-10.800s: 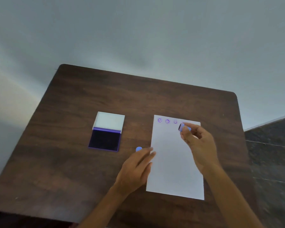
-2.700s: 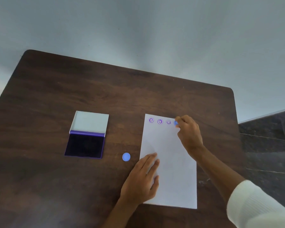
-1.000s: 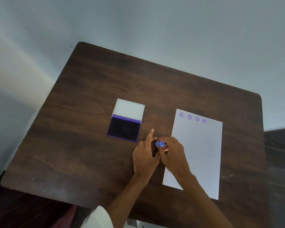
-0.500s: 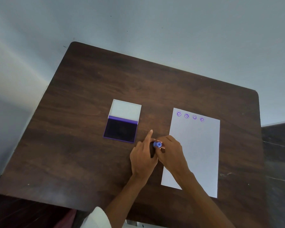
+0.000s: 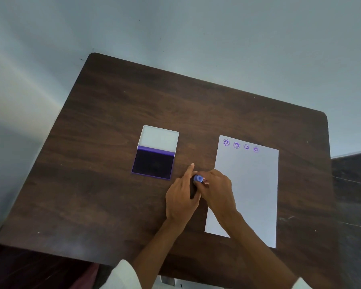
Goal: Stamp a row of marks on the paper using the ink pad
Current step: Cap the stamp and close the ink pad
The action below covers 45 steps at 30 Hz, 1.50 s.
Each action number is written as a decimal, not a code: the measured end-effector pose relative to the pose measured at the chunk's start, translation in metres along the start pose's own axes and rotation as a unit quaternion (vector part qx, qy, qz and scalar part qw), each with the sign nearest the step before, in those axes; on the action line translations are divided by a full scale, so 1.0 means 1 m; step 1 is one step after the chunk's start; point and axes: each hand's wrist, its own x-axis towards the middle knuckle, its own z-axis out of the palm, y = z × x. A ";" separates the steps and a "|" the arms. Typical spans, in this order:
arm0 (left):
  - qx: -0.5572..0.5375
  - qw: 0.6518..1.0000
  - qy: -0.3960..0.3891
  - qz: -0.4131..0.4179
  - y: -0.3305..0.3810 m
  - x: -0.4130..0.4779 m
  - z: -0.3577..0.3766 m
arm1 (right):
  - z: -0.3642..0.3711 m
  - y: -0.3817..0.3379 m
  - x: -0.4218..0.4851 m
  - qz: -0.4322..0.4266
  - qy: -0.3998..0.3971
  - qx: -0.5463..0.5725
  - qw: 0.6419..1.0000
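A white sheet of paper (image 5: pixel 250 184) lies on the right of the dark wooden table (image 5: pixel 113 195). Several purple round marks (image 5: pixel 241 146) run in a row along its top edge. The ink pad (image 5: pixel 153 165) sits open to the left, its white lid (image 5: pixel 159 138) folded back. My left hand (image 5: pixel 181 199) and my right hand (image 5: pixel 217 190) meet just left of the paper. A small blue stamp (image 5: pixel 198 178) is pinched between their fingertips. My left index finger sticks out towards the pad. The loose blue cap is not visible apart from the stamp.
The table's far edge runs along a pale wall (image 5: pixel 196 28). Dark floor tiles (image 5: pixel 352 184) show past the table's right side. White sleeves (image 5: pixel 123 276) show at the bottom of the view.
My right hand left the row after the fourth mark and brought the stamp to my left hand beside the paper. Over the last second both hands have stayed together there.
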 end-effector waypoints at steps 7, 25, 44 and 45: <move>0.004 0.996 -0.083 -0.037 -0.008 0.000 -0.036 | 0.006 -0.010 -0.010 0.010 0.039 0.014 0.999; -0.080 0.957 0.054 -0.274 -0.076 0.114 -0.142 | 0.008 -0.109 0.067 0.089 0.062 0.125 0.986; -0.168 0.947 -0.033 -0.273 -0.082 0.122 -0.146 | 0.015 -0.108 0.062 0.111 0.065 0.224 0.966; -0.171 0.947 -0.034 -0.268 -0.082 0.119 -0.148 | 0.015 -0.109 0.059 0.103 0.065 0.222 0.968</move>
